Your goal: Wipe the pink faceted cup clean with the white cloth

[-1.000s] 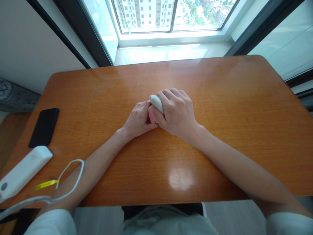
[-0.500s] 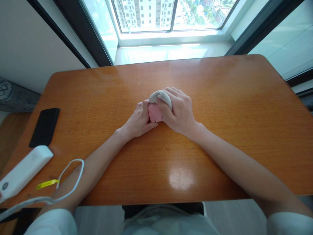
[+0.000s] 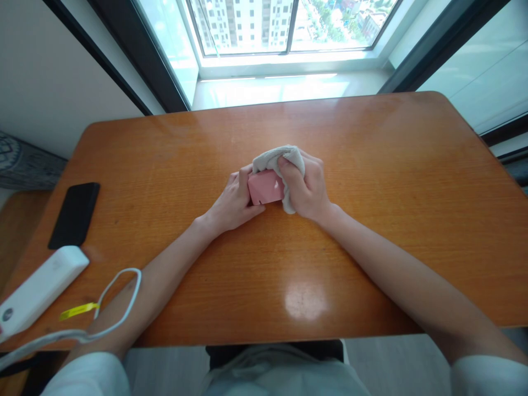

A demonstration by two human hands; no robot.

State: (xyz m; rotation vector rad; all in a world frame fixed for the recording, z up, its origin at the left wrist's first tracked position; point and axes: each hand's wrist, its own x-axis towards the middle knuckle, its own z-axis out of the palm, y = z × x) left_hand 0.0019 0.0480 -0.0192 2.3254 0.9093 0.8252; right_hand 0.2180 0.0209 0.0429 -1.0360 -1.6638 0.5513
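Note:
Over the middle of the wooden table (image 3: 190, 176), my left hand (image 3: 234, 201) grips a small pink box-like object (image 3: 265, 187) by its left end, thumb along the near side. What kind of object it is I cannot make out. My right hand (image 3: 308, 187) is closed on a light grey cloth (image 3: 274, 158). The cloth lies along the far edge of the pink object, and a fold hangs down by its right end. Fingers of the right hand are partly hidden behind the cloth.
A black phone (image 3: 74, 214) lies at the table's left. Nearer stands a white elongated device (image 3: 45, 289). A white cable (image 3: 134, 300) with a yellow tag (image 3: 78, 311) loops over my left forearm. Beyond the far table edge is a window (image 3: 289, 27).
My right hand has shifted slightly right with the cloth, uncovering more of the pink object's face. More of the cloth now shows. My left hand has hardly moved.

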